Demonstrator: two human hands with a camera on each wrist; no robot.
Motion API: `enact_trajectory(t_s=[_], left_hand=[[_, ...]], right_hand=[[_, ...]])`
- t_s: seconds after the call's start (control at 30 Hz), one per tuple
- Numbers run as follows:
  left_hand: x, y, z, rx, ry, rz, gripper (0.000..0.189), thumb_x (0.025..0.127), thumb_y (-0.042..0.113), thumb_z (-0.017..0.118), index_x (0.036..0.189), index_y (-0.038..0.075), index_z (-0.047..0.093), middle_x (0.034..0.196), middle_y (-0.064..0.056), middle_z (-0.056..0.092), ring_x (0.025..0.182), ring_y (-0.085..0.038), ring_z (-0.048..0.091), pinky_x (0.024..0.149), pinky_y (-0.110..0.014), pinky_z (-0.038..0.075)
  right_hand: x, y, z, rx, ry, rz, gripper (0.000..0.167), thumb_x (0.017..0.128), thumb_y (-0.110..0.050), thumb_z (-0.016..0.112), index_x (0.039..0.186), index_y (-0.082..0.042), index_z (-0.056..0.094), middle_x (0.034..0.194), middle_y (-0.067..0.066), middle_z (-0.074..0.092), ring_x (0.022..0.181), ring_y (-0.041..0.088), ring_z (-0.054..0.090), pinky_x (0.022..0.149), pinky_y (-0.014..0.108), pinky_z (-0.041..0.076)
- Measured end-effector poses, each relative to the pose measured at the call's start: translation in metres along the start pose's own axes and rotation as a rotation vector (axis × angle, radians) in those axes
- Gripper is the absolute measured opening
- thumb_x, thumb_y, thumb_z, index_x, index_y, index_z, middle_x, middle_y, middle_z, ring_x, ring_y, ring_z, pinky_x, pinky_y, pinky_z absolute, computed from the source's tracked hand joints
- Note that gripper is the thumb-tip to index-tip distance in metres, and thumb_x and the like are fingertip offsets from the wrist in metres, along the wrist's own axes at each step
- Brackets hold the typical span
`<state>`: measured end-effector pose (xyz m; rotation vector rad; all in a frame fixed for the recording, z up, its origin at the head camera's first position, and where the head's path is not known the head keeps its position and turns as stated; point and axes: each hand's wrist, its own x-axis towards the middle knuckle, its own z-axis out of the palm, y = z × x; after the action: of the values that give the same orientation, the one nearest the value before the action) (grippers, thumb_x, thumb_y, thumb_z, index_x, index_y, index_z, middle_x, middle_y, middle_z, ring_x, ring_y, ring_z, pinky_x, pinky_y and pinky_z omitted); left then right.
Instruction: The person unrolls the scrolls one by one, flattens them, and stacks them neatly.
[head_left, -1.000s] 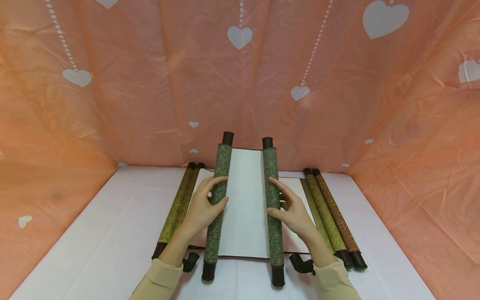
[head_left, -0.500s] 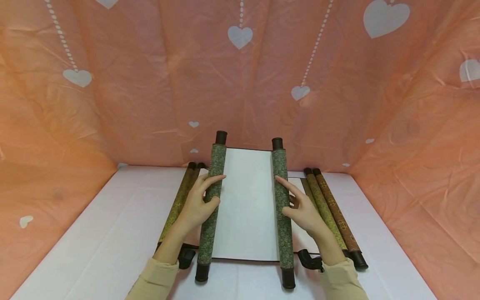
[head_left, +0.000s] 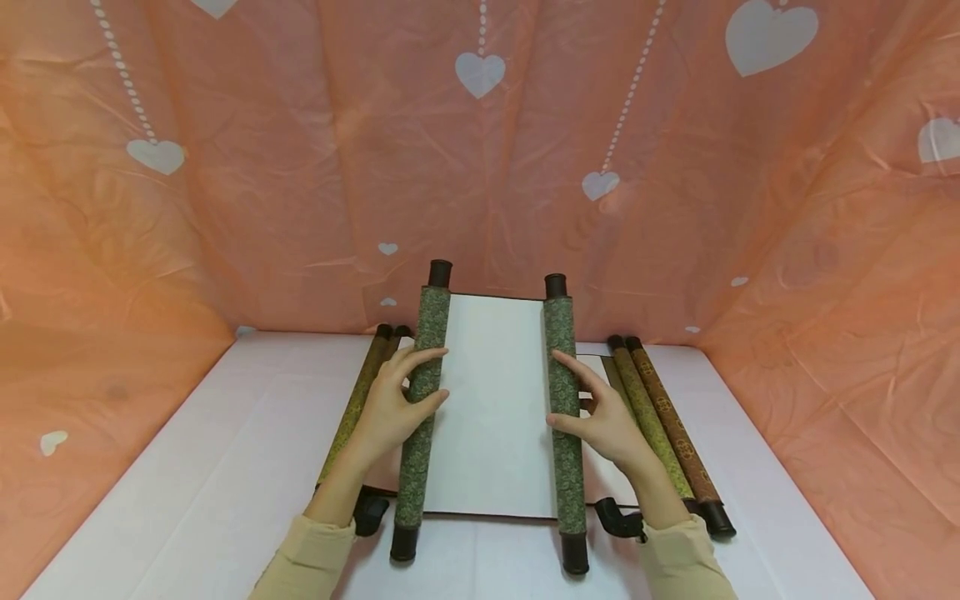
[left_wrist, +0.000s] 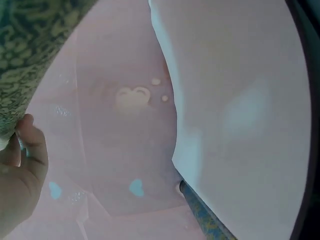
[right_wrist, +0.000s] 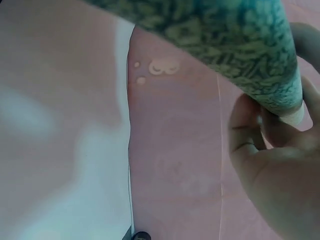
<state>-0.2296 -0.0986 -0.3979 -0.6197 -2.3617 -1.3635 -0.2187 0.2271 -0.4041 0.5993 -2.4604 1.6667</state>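
Observation:
A hanging scroll with green patterned backing is partly unrolled, its white sheet (head_left: 495, 408) stretched between two rolls with dark end knobs. My left hand (head_left: 392, 408) grips the left roll (head_left: 417, 450), thumb and forefinger over its near face. On the other side my right hand (head_left: 609, 423) grips the right roll (head_left: 567, 475) in the same way; its remaining fingers are largely hidden behind the roll. In the right wrist view, fingers (right_wrist: 245, 127) curl round the roll's patterned back (right_wrist: 240, 55). The scroll is tilted, its far end higher, above another scroll on the table.
Beneath lies an open scroll whose white sheet (head_left: 606, 479) shows at the right, with a yellow-green roll (head_left: 651, 412) on that side and yellowish rolls (head_left: 352, 408) at left. A brown patterned scroll (head_left: 671, 408) lies far right. An orange heart-print curtain (head_left: 525, 192) surrounds the white table (head_left: 225, 467).
The two green rolls have moved apart, widening the white sheet between them, mostly in the first half second. Since then the thumbs have reached further over the rolls, which have barely moved.

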Motion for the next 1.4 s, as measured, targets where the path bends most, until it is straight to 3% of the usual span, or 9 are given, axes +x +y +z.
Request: enact_trajectory(t_s=[0.13,0.23,0.3,0.6,0.73,0.87,0.97,1.17,1.4], left_hand=[[0.001,-0.001,-0.003,-0.002,0.013,0.013,0.053,0.092,0.006,0.079,0.142,0.016,0.064,0.158,-0.021,0.042,0.147,-0.048,0.035,0.084,-0.056,0.049],[0.001,-0.003,-0.006,0.001,0.020,0.019,0.054,0.092,0.005,0.078,0.142,0.015,0.063,0.158,-0.021,0.040,0.143,-0.046,0.041,0.073,-0.044,0.048],[0.001,-0.003,-0.008,-0.006,0.017,0.008,0.054,0.093,0.005,0.077,0.144,0.015,0.062,0.161,-0.021,0.037,0.140,-0.046,0.043,0.075,-0.042,0.049],[0.000,-0.003,-0.016,-0.068,-0.035,-0.092,0.055,0.098,-0.001,0.053,0.147,0.023,0.060,0.166,-0.017,0.028,0.154,-0.047,0.020,0.094,-0.063,0.043],[0.000,-0.004,-0.016,-0.038,-0.019,-0.073,0.052,0.099,0.002,0.059,0.146,0.023,0.062,0.164,-0.018,0.030,0.152,-0.049,0.023,0.098,-0.068,0.042],[0.001,-0.005,-0.015,-0.001,0.002,-0.050,0.050,0.096,0.012,0.076,0.143,0.023,0.064,0.162,-0.019,0.034,0.151,-0.049,0.027,0.103,-0.073,0.040],[0.002,-0.006,-0.015,-0.011,0.011,-0.055,0.052,0.092,0.015,0.081,0.142,0.022,0.066,0.162,-0.019,0.034,0.151,-0.047,0.027,0.106,-0.074,0.037],[0.001,-0.005,-0.018,-0.051,0.037,-0.027,0.049,0.094,0.006,0.077,0.140,0.017,0.066,0.162,-0.019,0.037,0.153,-0.044,0.027,0.101,-0.067,0.042],[0.000,-0.005,-0.019,-0.030,0.023,-0.020,0.052,0.096,0.005,0.074,0.145,0.016,0.061,0.162,-0.020,0.037,0.138,-0.049,0.044,0.086,-0.052,0.051]], right_hand=[[-0.001,-0.001,-0.005,0.026,-0.009,-0.025,0.085,0.089,0.001,0.079,0.161,-0.022,0.041,0.164,0.012,0.033,0.110,0.031,0.052,0.081,0.034,0.050],[-0.002,-0.002,-0.009,0.049,-0.022,-0.037,0.083,0.089,0.007,0.075,0.161,-0.017,0.041,0.162,0.017,0.034,0.108,0.030,0.052,0.079,0.030,0.051],[-0.003,-0.001,-0.011,0.051,-0.029,-0.034,0.082,0.089,0.010,0.072,0.161,-0.016,0.041,0.161,0.017,0.035,0.109,0.031,0.054,0.080,0.030,0.052],[-0.008,-0.004,-0.028,0.035,-0.055,0.011,0.085,0.085,0.017,0.055,0.161,-0.019,0.042,0.172,0.012,0.019,0.142,0.041,0.032,0.080,0.034,0.040],[-0.008,-0.001,-0.030,0.025,-0.051,0.005,0.082,0.089,0.010,0.068,0.161,-0.019,0.042,0.171,0.014,0.020,0.150,0.046,0.025,0.087,0.028,0.045],[-0.006,0.002,-0.029,-0.008,-0.035,0.018,0.084,0.089,-0.005,0.081,0.161,-0.024,0.042,0.171,0.013,0.022,0.151,0.046,0.027,0.096,0.037,0.048],[-0.005,0.004,-0.029,-0.017,-0.022,0.012,0.083,0.089,-0.007,0.082,0.160,-0.024,0.044,0.169,0.012,0.025,0.144,0.041,0.037,0.094,0.042,0.050],[-0.007,0.003,-0.031,0.006,-0.011,-0.030,0.081,0.090,0.000,0.079,0.160,-0.016,0.043,0.167,0.015,0.028,0.105,0.030,0.045,0.078,0.030,0.046],[-0.009,0.003,-0.035,0.005,-0.011,-0.021,0.078,0.090,0.009,0.071,0.160,-0.013,0.042,0.165,0.020,0.029,0.107,0.027,0.051,0.081,0.028,0.049]])
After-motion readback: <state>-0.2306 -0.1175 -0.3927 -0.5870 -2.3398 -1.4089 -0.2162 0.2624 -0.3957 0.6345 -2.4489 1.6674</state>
